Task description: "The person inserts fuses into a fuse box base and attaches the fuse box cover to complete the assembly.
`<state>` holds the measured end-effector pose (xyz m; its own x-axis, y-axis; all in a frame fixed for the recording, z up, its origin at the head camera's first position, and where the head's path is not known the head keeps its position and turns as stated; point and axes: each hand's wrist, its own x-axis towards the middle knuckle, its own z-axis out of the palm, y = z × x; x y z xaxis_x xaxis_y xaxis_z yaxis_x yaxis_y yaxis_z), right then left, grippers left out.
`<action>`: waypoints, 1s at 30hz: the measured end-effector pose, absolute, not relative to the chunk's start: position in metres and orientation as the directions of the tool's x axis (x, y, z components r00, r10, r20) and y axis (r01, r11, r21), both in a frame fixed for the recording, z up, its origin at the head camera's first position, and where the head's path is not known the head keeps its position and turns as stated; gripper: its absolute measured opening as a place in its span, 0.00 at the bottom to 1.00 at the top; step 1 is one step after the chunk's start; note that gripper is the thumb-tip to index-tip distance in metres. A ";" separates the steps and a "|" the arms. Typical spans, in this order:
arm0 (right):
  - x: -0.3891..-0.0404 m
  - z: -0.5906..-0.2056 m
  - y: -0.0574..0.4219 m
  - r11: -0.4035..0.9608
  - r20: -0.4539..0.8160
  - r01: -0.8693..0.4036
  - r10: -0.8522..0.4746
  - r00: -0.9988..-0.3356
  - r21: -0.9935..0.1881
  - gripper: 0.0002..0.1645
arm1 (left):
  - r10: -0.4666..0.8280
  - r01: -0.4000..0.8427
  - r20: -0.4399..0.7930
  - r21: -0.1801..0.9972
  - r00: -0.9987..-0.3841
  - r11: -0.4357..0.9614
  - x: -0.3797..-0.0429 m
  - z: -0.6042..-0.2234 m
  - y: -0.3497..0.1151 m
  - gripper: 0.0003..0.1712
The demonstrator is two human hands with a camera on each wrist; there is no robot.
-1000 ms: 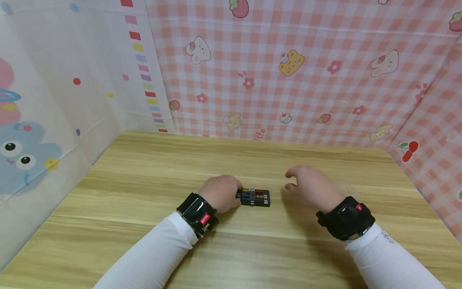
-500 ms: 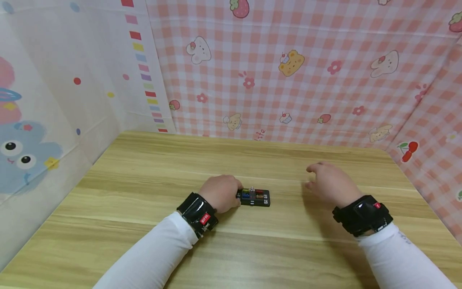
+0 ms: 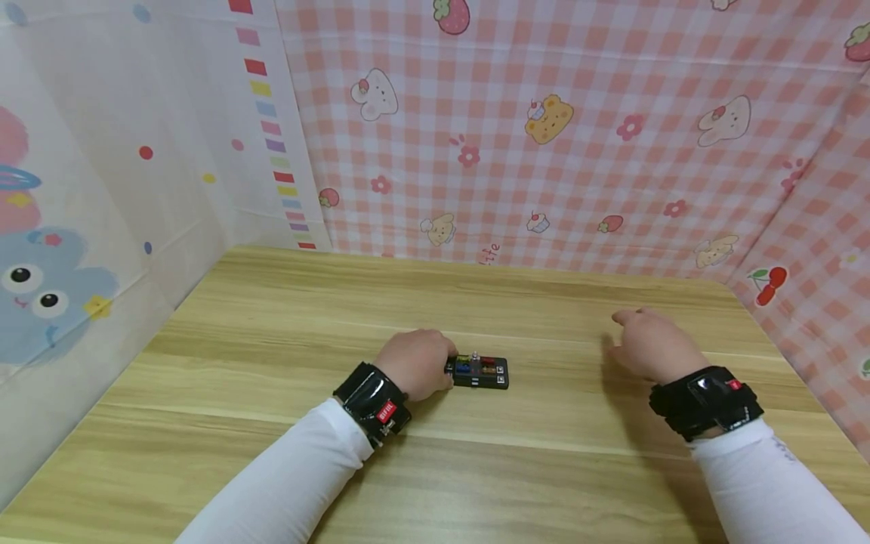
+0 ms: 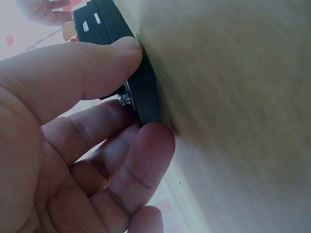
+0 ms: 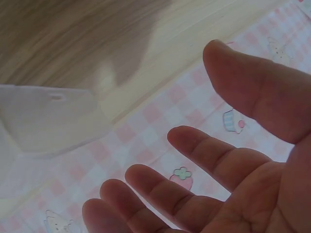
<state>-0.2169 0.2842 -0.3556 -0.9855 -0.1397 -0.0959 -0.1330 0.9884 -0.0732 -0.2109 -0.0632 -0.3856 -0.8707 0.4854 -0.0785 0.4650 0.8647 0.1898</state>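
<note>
A small black fuse block (image 3: 499, 363) with yellow, red, blue and brown blade fuses sits on the table, a stud rising from its middle. My left hand (image 3: 418, 364) grips its left end. In the left wrist view the thumb (image 4: 104, 63) lies along one side of the block's black body (image 4: 146, 80), the fingers on the other. My right hand (image 3: 659, 346) is over the table to the right, fingers apart and holding nothing. A clear plastic cover (image 5: 56, 121) shows beyond the right fingertips in the right wrist view; in the head view the hand hides it.
The wood-grain table (image 3: 326, 302) runs back to a pink checked cloth (image 3: 462, 98). A white patterned cloth (image 3: 170, 204) hangs at the left, and more checked cloth (image 3: 809, 249) closes the right side.
My right hand has moved right, away from the fuse block, and now covers the clear piece seen beside its wrist earlier. My left hand and the block have stayed put.
</note>
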 end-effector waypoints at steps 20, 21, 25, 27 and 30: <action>-0.216 -0.357 0.309 0.995 -0.178 -0.052 -0.067 -0.982 -0.088 0.36 | 0.478 0.456 -0.092 0.186 -0.874 0.870 -0.210 -0.384 -0.062 0.23; -0.216 -0.357 0.309 0.995 -0.181 -0.050 -0.065 -0.981 -0.087 0.36 | 0.476 0.455 -0.092 0.187 -0.874 0.871 -0.210 -0.384 -0.062 0.23; -0.216 -0.358 0.311 0.995 -0.190 -0.048 -0.065 -0.980 -0.092 0.35 | 0.471 0.448 -0.094 0.193 -0.877 0.873 -0.210 -0.384 -0.063 0.24; -0.216 -0.359 0.312 0.994 -0.202 -0.042 -0.062 -0.977 -0.100 0.35 | 0.471 0.448 -0.094 0.194 -0.877 0.873 -0.210 -0.384 -0.063 0.24; -0.217 -0.359 0.313 0.993 -0.242 -0.010 -0.040 -0.969 -0.121 0.35 | 0.471 0.447 -0.095 0.195 -0.877 0.873 -0.210 -0.384 -0.063 0.24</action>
<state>-0.2166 0.3135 -0.3593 -0.9694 -0.0396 -0.2424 -0.0103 0.9926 -0.1210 -0.2102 -0.0626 -0.3844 -0.8772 0.4707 -0.0949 0.4473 0.8729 0.1948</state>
